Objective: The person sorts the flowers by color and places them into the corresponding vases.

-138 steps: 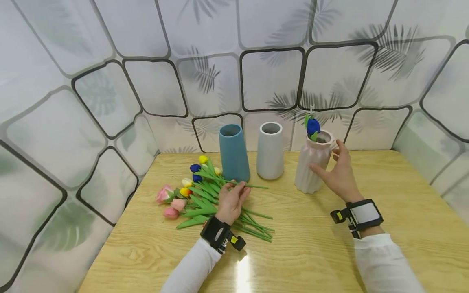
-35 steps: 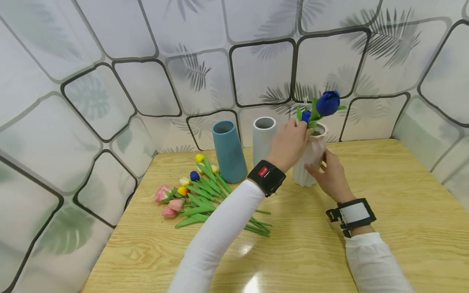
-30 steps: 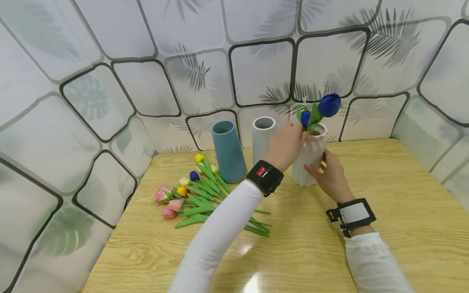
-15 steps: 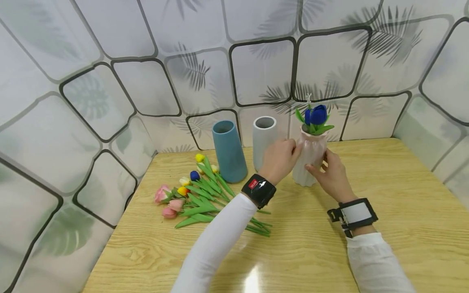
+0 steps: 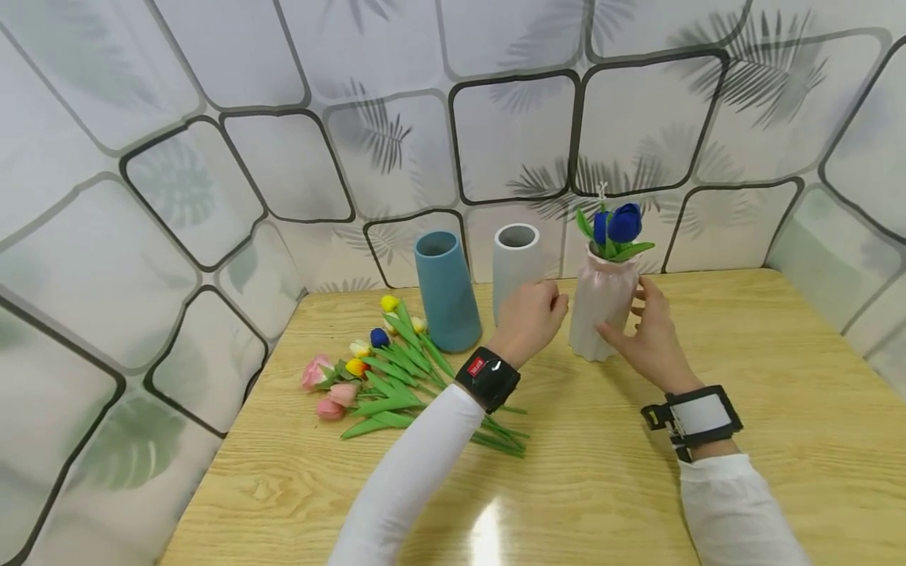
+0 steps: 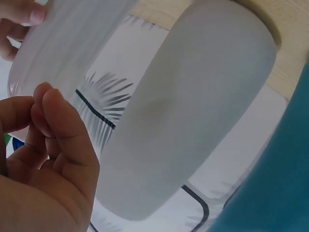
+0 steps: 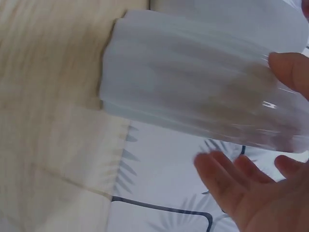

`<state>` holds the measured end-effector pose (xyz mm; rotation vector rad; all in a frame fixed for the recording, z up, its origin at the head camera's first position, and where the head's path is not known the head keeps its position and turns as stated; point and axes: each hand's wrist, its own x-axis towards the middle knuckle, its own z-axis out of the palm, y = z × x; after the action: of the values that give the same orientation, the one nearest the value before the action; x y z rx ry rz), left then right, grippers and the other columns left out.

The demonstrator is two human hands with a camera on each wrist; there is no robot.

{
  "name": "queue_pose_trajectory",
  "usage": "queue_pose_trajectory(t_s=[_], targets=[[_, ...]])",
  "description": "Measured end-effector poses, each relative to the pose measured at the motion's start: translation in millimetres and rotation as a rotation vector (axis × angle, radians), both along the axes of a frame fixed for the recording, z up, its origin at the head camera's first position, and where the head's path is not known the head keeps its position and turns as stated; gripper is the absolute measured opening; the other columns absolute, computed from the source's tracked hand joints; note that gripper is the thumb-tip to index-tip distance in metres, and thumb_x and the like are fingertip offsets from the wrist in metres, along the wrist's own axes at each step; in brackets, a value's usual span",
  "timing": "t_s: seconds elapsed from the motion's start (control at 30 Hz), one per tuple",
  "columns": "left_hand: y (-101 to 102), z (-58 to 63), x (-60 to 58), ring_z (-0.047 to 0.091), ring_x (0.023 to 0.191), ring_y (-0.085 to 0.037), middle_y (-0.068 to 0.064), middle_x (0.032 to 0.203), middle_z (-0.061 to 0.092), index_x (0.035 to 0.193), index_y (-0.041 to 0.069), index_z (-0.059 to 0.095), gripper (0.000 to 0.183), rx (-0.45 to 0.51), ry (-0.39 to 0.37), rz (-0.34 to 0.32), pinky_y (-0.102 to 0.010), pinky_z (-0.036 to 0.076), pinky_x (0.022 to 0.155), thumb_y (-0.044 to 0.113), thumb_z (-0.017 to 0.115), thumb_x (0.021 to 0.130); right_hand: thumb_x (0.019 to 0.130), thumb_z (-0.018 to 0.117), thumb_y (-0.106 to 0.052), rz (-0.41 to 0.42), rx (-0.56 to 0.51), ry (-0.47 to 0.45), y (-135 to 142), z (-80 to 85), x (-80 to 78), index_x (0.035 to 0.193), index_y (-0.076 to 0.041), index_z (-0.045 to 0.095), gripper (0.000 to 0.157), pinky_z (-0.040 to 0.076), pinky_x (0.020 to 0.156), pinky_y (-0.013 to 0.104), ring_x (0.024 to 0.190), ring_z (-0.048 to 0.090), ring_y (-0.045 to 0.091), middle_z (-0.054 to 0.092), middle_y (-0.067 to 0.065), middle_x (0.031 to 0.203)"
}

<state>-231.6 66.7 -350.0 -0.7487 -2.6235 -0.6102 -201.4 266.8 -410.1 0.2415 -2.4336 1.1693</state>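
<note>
Two blue tulips (image 5: 625,223) stand in the pale pink ribbed vase (image 5: 602,306), their green leaves spread over its rim. My right hand (image 5: 653,334) is at the vase's right side. In the right wrist view its thumb (image 7: 292,72) lies over the vase wall, while the other fingers (image 7: 217,176) are apart from it. My left hand (image 5: 531,318) hangs in front of the white vase (image 5: 515,263), left of the pink one. Its fingers are curled, thumb against fingertip, with nothing between them in the left wrist view.
A blue vase (image 5: 447,295) stands left of the white one. Left of my left forearm lie several artificial flowers (image 5: 396,362) with stems pointing right; one blue tulip (image 5: 379,338) is among them. A patterned curtain (image 5: 520,141) hangs behind the wooden table (image 5: 283,495).
My left hand carried a blue tulip from the pile to the pink vase, let it go inside and drew back left and down. My right hand's fingers have loosened from the vase.
</note>
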Motion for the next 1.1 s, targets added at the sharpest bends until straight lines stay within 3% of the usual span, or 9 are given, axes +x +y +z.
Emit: queue_pose_trajectory(t_s=[0.1, 0.2, 0.37, 0.5, 0.67, 0.8, 0.93, 1.0, 1.1], targets=[[-12.1, -2.6, 2.6, 0.047, 0.053, -0.008, 0.006, 0.064, 0.051, 0.082, 0.015, 0.057, 0.018, 0.072, -0.05, -0.003, -0.019, 0.033, 0.046, 0.022, 0.05, 0.097, 0.078, 0.074, -0.007, -0.065, -0.012, 0.063, -2.3, 2.9, 1.2, 0.14, 0.006, 0.022, 0.082, 0.04, 0.085, 0.058, 0.111, 0.042, 0.048, 0.031, 0.032, 0.13], [-26.9, -3.1, 7.6, 0.047, 0.052, -0.009, 0.006, 0.067, 0.053, 0.091, 0.016, 0.056, 0.012, 0.165, -0.1, 0.019, -0.021, 0.035, 0.045, 0.022, 0.049, 0.097, 0.079, 0.071, -0.006, -0.134, -0.032, 0.122, -4.7, 7.6, 3.2, 0.129, 0.007, 0.032, 0.065, 0.039, 0.082, 0.048, 0.105, 0.042, 0.04, 0.034, 0.027, 0.122], [-49.4, -7.6, 18.3, 0.048, 0.052, -0.01, 0.006, 0.07, 0.054, 0.092, 0.018, 0.057, 0.012, 0.246, -0.139, 0.098, -0.025, 0.036, 0.044, 0.024, 0.048, 0.097, 0.081, 0.068, -0.004, -0.219, -0.029, 0.293, -9.1, 11.9, 6.3, 0.102, 0.009, 0.047, 0.033, 0.038, 0.071, 0.029, 0.089, 0.045, 0.029, 0.045, 0.022, 0.098], [-61.5, -16.4, 25.1, 0.048, 0.051, -0.01, 0.006, 0.07, 0.055, 0.09, 0.018, 0.057, 0.012, 0.257, -0.169, 0.114, -0.026, 0.036, 0.043, 0.023, 0.048, 0.097, 0.079, 0.067, 0.003, -0.233, -0.005, 0.444, -15.1, 12.8, 8.2, 0.085, 0.008, 0.055, 0.015, 0.037, 0.064, 0.027, 0.079, 0.048, 0.026, 0.052, 0.02, 0.083], [-76.7, -27.3, 24.7, 0.045, 0.048, -0.01, 0.004, 0.068, 0.055, 0.091, 0.016, 0.06, 0.013, 0.276, -0.161, 0.132, -0.025, 0.034, 0.041, 0.022, 0.05, 0.097, 0.079, 0.065, 0.003, -0.212, 0.01, 0.52, -26.0, 20.0, 10.7, 0.082, 0.007, 0.057, 0.01, 0.036, 0.061, 0.027, 0.072, 0.051, 0.023, 0.056, 0.017, 0.077], [-95.4, -36.7, 16.7, 0.042, 0.045, -0.011, 0.002, 0.064, 0.053, 0.092, 0.012, 0.06, 0.014, 0.305, -0.123, 0.133, -0.025, 0.032, 0.04, 0.018, 0.049, 0.097, 0.079, 0.063, 0.002, -0.171, 0.018, 0.536, -38.5, 24.3, 14.4, 0.082, 0.007, 0.056, 0.009, 0.036, 0.06, 0.026, 0.069, 0.051, 0.023, 0.056, 0.016, 0.075], [-115.8, -37.1, 7.1, 0.041, 0.046, -0.015, -0.002, 0.064, 0.051, 0.091, 0.01, 0.061, 0.015, 0.375, -0.114, 0.155, -0.028, 0.033, 0.043, 0.016, 0.048, 0.097, 0.079, 0.064, 0.001, -0.081, 0.095, 0.492, -54.1, 25.2, 18.2, 0.083, 0.003, 0.056, 0.009, 0.038, 0.056, 0.026, 0.065, 0.051, 0.019, 0.056, 0.011, 0.073], [-124.9, -35.9, 3.6, 0.042, 0.048, -0.016, -0.003, 0.065, 0.051, 0.091, 0.01, 0.06, 0.015, 0.403, -0.128, 0.181, -0.03, 0.033, 0.046, 0.016, 0.047, 0.097, 0.08, 0.066, -0.001, -0.004, 0.169, 0.43, -63.6, 23.6, 19.3, 0.084, 0.0, 0.058, 0.009, 0.039, 0.054, 0.025, 0.062, 0.051, 0.015, 0.057, 0.007, 0.072], [-134.0, -33.8, 0.0, 0.042, 0.05, -0.018, -0.004, 0.066, 0.051, 0.093, 0.008, 0.06, 0.017, 0.425, -0.159, 0.21, -0.031, 0.034, 0.047, 0.017, 0.047, 0.098, 0.084, 0.066, -0.007, 0.144, 0.293, 0.231, -80.6, 20.5, 20.0, 0.089, -0.006, 0.061, 0.007, 0.042, 0.054, 0.025, 0.062, 0.051, 0.011, 0.058, 0.001, 0.074]])
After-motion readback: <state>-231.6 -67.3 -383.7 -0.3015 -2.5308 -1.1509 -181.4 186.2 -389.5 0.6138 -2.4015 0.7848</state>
